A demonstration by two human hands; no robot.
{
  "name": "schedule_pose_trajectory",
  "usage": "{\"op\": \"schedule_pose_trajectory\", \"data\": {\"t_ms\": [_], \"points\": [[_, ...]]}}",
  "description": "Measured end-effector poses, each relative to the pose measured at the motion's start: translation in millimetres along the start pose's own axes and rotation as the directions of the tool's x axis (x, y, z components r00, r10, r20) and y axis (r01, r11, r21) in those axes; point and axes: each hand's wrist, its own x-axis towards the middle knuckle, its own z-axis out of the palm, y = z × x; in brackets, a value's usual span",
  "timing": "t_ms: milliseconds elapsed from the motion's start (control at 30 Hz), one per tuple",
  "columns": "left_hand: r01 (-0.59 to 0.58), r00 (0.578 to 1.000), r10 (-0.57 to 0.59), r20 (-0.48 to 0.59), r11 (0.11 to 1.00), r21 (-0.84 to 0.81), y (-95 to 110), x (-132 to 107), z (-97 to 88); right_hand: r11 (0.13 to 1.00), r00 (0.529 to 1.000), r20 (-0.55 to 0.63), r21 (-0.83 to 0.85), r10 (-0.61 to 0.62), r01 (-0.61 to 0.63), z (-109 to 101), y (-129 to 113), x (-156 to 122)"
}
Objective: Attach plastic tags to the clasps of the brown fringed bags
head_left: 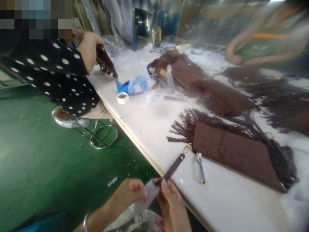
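My left hand [129,195] pinches a clear plastic sleeve [152,190] just off the table's front edge. Close beside it, my right hand [173,204] grips a dark brown wrist strap [173,168] between thumb and fingers, where the strap meets the sleeve's mouth. How far the strap lies inside the sleeve I cannot tell. A gold clasp [187,148] joins the strap's far end to a brown fringed clutch bag [234,154] lying flat on the table. Between strap and bag lies a small plastic-wrapped piece [200,169] with a metal end.
More brown fringed bags [193,77] are heaped across the white table [154,125]. A roll of tape [122,98] stands by a blue tape dispenser [138,85] under clear plastic. A person in polka dots [60,67] works at the left beside a stool [70,119]; another person [263,45] stands opposite.
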Motion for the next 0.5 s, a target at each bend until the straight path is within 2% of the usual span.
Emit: {"op": "schedule_pose_trajectory", "data": {"t_ms": [167, 333, 500], "points": [[-0.049, 0.991, 0.056, -0.122, 0.997, 0.055, -3, 3, 14.1, 1.0, 0.999, -0.029, -0.02, 0.023, -0.024, -1, 0, -3], [-0.094, 0.989, 0.091, -0.113, 0.995, -0.017, -9, 4, 32.1, 0.997, 0.985, -0.159, -0.055, -0.061, 0.053, -2, 6, -1], [-0.126, 0.982, 0.138, -0.128, 0.988, 0.094, -14, 13, 42.6, 0.984, 0.978, -0.147, -0.118, -0.148, 0.131, -2, 8, 1]]}}
